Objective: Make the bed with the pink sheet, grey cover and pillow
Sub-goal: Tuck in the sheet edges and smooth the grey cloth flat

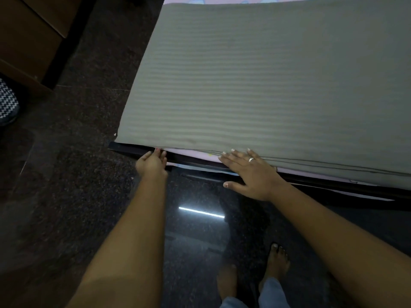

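- Blue denim trouser hems (271,292) and two bare feet (278,261) stand at the bottom of the frame on a dark polished stone floor (89,163), which carries a bright strip of reflected light (201,212).
- Both bare forearms reach up from the bottom edge toward the near side of the bed.
- Right hand (249,172), centre right, lies palm down with fingers spread and straight. The fingertips press on the near hem of the grey cover, the thumb sticks out to the left over the frame, and a ring (251,159) sits on one finger.
- Left hand (152,162), left of centre, has its fingers straight and close together, the tips touching the cover's edge near the bed's corner.
- Black bed frame (131,148) runs under both hands.
- Pink sheet (198,154) shows as a thin strip between frame and cover, and again along the top edge of the frame.
- Grey cover (266,85), finely striped, lies flat across the mattress, filling the upper right.
- Brown wooden cabinet (29,41) stands at upper left, with a zigzag-patterned shoe (6,101) at the left edge below it.
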{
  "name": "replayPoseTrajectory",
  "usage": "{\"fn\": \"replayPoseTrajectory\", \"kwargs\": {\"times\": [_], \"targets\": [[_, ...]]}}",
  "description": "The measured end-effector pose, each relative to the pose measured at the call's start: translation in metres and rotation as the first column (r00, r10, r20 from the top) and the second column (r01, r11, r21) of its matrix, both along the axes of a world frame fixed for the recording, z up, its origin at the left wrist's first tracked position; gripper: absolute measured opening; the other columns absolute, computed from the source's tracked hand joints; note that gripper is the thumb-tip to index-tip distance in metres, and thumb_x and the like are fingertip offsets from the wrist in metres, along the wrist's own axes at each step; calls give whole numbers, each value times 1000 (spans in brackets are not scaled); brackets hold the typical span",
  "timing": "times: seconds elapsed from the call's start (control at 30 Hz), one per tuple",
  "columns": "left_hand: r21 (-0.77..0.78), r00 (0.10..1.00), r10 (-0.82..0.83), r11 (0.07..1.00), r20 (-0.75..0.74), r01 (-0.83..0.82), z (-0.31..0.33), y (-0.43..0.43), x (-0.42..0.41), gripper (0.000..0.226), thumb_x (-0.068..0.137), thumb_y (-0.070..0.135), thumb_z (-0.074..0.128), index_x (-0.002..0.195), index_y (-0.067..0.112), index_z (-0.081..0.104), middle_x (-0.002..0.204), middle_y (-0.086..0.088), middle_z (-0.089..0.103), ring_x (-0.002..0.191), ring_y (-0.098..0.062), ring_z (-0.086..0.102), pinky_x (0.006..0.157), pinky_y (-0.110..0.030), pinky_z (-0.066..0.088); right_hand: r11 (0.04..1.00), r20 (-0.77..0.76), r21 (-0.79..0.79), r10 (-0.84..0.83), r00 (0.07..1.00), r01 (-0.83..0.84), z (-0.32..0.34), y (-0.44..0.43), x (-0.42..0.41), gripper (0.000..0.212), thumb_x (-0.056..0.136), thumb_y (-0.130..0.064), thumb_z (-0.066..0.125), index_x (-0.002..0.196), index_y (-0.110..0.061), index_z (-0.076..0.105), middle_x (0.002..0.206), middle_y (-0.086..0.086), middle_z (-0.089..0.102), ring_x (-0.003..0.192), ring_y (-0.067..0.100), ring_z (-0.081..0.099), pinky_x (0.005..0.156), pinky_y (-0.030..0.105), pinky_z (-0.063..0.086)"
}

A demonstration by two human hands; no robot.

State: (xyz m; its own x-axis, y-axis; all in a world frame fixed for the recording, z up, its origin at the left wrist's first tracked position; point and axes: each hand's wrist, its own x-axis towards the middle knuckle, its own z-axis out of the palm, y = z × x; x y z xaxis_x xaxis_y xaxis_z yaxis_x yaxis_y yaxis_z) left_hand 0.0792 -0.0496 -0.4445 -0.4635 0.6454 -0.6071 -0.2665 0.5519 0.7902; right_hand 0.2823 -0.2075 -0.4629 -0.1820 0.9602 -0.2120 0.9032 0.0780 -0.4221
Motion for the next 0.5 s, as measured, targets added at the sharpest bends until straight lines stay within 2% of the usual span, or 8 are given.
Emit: {"fn": "replayPoseTrajectory", "kwargs": {"times": [0.07,0.1,0.13,0.17,0.23,0.3,0.4,0.5], "targets": [[119,967,-7,992,-256,38,1,-15,9,31,89,0,57,118,1,48,106,-15,61,81,-20,61,70,-26,53,999,-121,52,0,993,6,5,10,-3,74,86,-63,25,150,-26,23,151,0,38,139,18,34,116,34,19],[160,905,-68,976,-419,147,2,-23,17,33,87,0,59,118,1,48,110,-14,59,89,-21,60,78,-25,50,992,-154,110,-42,987,59,6,17,-3,70,88,-60,29,149,-24,29,147,1,43,134,20,41,115,35,24],[183,804,-162,931,-572,317,5,-32,26,34,86,1,60,118,1,49,116,-13,57,100,-22,57,85,-22,45,975,-173,169,-116,978,146,7,24,-3,66,90,-56,31,147,-22,34,146,2,45,132,21,44,114,37,26],[199,674,-245,837,-697,510,5,-39,36,35,85,2,60,118,2,50,123,-14,53,110,-24,53,91,-22,40,948,-183,198,-213,960,248,7,30,-1,62,93,-52,34,146,-20,36,147,3,44,133,23,42,114,38,25],[132,376,-365,544,-852,829,1,-50,59,37,83,4,61,119,2,52,132,-16,48,124,-27,44,103,-23,30,897,-134,169,-390,911,409,4,38,3,55,98,-44,37,148,-19,32,153,2,33,140,24,31,116,40,18],[-44,96,-448,293,-889,955,-4,-61,84,40,87,13,59,125,6,51,143,-15,40,135,-29,34,111,-30,23,885,4,125,-452,892,448,0,38,10,55,101,-43,33,151,-21,23,157,0,23,145,23,19,117,41,11],[-300,-249,-513,18,-822,954,-6,-80,124,47,97,30,46,141,19,38,156,-4,22,145,-23,14,115,-46,13,849,150,48,-527,837,526,-8,13,41,55,101,-45,24,152,-25,15,160,-1,14,147,21,10,117,43,5],[-450,-477,-469,-177,-743,875,-5,-99,164,54,100,39,35,150,24,20,159,3,11,147,-17,3,116,-48,4,752,227,71,-652,723,656,-15,-33,84,57,98,-51,22,150,-29,22,158,0,21,145,23,18,116,46,9]]}}
